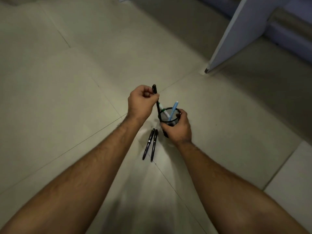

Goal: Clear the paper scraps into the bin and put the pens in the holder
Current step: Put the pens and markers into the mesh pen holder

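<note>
A black mesh pen holder [164,117] stands on the tiled floor, gripped around its side and rim by my right hand [177,129]. Inside it lean a light blue pen [173,109] and a white pen with green bands [163,109]. My left hand [141,103] pinches a black pen [156,98] near its top, held almost upright with its lower end at the holder's left rim. Two more black pens [151,145] lie side by side on the floor just in front of the holder, between my forearms.
The floor is pale tile with thin grout lines. A white furniture panel [239,36] stands on the floor at the upper right, its foot about a tile away from the holder. No bin or paper scraps are in view.
</note>
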The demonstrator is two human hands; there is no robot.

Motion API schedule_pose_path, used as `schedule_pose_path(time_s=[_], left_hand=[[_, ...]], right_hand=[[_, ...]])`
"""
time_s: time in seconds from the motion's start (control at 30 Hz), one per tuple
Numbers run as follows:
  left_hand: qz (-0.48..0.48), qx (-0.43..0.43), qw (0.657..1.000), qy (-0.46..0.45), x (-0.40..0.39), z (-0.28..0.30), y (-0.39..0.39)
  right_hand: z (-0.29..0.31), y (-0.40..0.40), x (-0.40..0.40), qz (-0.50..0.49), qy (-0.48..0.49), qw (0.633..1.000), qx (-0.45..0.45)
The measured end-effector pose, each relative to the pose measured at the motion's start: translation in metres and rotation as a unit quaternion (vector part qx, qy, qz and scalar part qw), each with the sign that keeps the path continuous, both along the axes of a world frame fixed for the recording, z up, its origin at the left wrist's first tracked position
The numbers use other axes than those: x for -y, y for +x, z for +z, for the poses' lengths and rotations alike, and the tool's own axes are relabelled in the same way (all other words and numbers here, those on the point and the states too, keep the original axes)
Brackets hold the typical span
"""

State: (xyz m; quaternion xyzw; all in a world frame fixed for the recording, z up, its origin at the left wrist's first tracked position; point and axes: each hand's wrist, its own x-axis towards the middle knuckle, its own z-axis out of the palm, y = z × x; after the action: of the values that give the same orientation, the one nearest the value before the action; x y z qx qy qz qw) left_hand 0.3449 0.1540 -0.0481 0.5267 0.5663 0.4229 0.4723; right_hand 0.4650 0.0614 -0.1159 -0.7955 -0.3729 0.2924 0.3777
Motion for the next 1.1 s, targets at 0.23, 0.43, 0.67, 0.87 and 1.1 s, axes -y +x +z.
schedule_pose_path(time_s=[0.23,0.43,0.67,0.87,1.1], left_hand=[[0.002,-0.005,0.999,0.032,0.002,0.007,0.017],[-0.033,-0.059,0.997,-0.027,0.017,-0.011,0.021],[-0.022,-0.127,0.991,-0.046,0.028,-0.04,0.003],[-0.12,-0.353,0.908,-0.191,0.063,-0.107,-0.028],[-0.071,-0.385,0.906,-0.163,0.059,-0.104,-0.025]], right_hand=[[-0.005,-0.01,0.002,0.026,0.007,0.999,-0.02],[-0.003,-0.008,0.003,0.02,0.021,0.999,-0.032],[-0.001,0.004,0.006,-0.017,0.029,0.998,-0.045],[-0.006,0.011,0.017,-0.021,0.018,0.999,-0.033],[-0.011,0.008,0.017,-0.002,0.014,1.0,-0.028]])
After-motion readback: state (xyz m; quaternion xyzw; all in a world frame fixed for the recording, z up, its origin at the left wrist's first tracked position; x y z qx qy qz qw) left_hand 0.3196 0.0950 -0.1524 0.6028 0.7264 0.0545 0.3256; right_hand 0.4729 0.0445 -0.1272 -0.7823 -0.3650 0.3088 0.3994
